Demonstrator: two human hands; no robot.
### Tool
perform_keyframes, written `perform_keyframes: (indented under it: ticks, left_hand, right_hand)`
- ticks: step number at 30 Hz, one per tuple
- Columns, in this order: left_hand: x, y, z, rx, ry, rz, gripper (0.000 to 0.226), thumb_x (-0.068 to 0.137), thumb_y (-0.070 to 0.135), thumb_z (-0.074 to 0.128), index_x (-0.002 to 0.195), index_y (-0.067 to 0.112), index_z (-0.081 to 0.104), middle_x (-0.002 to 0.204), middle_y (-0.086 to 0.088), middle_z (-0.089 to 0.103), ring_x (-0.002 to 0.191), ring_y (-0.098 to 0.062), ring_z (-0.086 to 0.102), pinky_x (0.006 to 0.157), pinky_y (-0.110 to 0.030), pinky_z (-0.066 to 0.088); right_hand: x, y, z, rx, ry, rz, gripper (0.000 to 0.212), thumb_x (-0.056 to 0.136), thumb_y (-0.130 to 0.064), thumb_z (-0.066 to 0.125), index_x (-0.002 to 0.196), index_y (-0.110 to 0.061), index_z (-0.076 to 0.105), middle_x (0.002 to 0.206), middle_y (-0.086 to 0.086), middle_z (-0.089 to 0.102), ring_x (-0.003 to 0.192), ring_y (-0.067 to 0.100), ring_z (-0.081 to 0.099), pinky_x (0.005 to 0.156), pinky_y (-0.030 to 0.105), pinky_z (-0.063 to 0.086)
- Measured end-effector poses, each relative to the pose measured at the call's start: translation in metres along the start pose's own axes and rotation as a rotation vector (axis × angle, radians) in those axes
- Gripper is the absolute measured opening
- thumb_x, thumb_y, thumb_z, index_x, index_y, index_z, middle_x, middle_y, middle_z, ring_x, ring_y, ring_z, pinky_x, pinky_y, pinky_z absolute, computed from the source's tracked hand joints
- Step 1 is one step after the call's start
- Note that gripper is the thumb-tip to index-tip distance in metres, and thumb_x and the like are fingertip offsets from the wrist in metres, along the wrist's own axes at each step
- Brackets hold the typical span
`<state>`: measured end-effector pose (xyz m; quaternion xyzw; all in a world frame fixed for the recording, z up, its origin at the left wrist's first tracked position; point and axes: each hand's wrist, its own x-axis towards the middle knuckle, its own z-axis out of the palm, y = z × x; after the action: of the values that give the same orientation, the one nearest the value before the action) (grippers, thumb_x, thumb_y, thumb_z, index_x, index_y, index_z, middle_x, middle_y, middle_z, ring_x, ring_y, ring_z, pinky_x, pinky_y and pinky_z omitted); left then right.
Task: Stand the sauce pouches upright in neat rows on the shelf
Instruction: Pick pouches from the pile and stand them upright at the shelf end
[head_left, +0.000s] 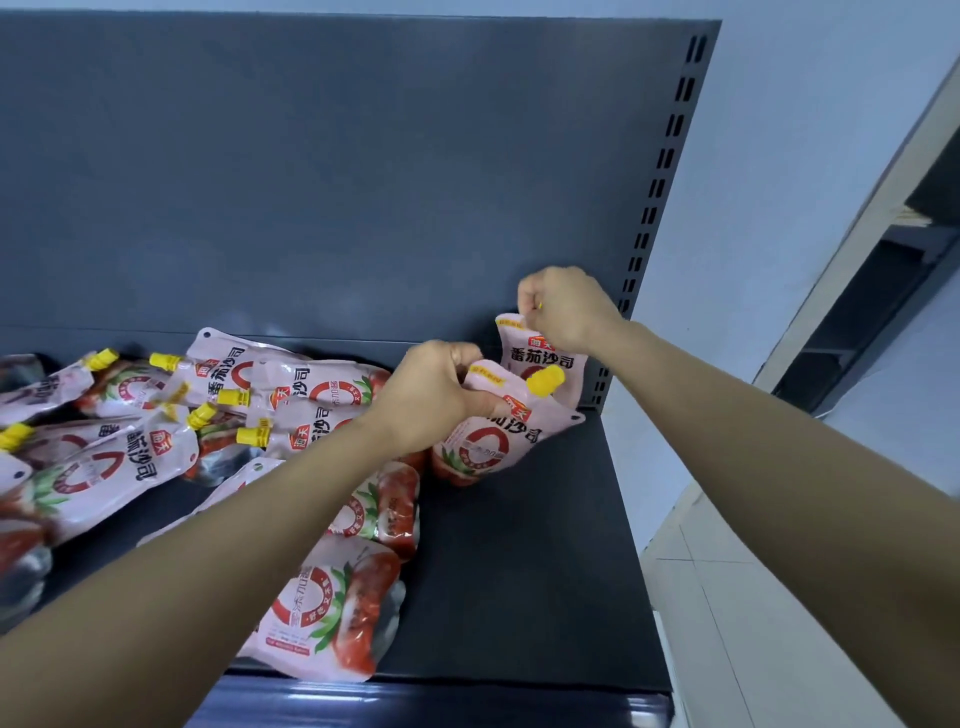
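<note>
On the dark grey shelf (519, 571), one pink sauce pouch (545, 358) stands upright in the back right corner. My right hand (566, 306) is closed around its top, hiding the yellow cap. In front of it a second pouch (493, 436) with a yellow cap leans tilted. My left hand (431, 400) grips its upper left edge. Several more pouches (291, 400) lie flat in a loose heap across the left and middle of the shelf. One pouch (327, 613) lies at the front edge under my left forearm.
The shelf's back panel (337, 171) rises behind the pouches. A slotted upright (660, 176) runs along the right side. A pale wall (779, 182) and tiled floor (753, 623) lie beyond the shelf's right end. Bare shelf surface shows at the right front.
</note>
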<state>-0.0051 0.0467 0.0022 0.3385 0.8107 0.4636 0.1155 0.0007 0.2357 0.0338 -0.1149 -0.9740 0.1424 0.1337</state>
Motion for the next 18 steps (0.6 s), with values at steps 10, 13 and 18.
perform_keyframes:
  ticks: [10, 13, 18]
  left_hand:
    - [0.009, 0.001, 0.006, -0.115, 0.083, -0.065, 0.017, 0.07, 0.015, 0.079, 0.08, 0.005, 0.069, 0.079, -0.004, 0.075, 0.073, -0.016, 0.072, 0.068, -0.032, 0.058]
    - [0.01, -0.004, 0.015, -0.128, 0.034, -0.089, 0.012, 0.071, 0.016, 0.078, 0.081, 0.012, 0.072, 0.076, 0.007, 0.074, 0.07, -0.005, 0.071, 0.062, -0.022, 0.057]
    - [0.011, -0.01, 0.012, -0.075, -0.028, -0.119, 0.017, 0.071, 0.018, 0.079, 0.064, 0.022, 0.063, 0.071, 0.01, 0.072, 0.066, -0.001, 0.069, 0.058, -0.018, 0.053]
  right_hand:
    - [-0.007, 0.026, -0.017, 0.095, -0.223, 0.119, 0.022, 0.078, -0.01, 0.071, 0.095, 0.002, 0.065, 0.097, 0.02, 0.066, 0.085, 0.028, 0.058, 0.077, 0.033, 0.046]
    - [-0.015, 0.031, -0.014, 0.087, -0.26, 0.145, 0.013, 0.081, -0.012, 0.068, 0.072, -0.004, 0.063, 0.074, 0.009, 0.055, 0.077, 0.025, 0.05, 0.059, 0.028, 0.037]
    - [-0.016, 0.036, -0.011, 0.16, -0.218, 0.207, 0.005, 0.081, -0.01, 0.07, 0.08, -0.011, 0.065, 0.083, 0.007, 0.064, 0.079, 0.021, 0.056, 0.055, 0.022, 0.038]
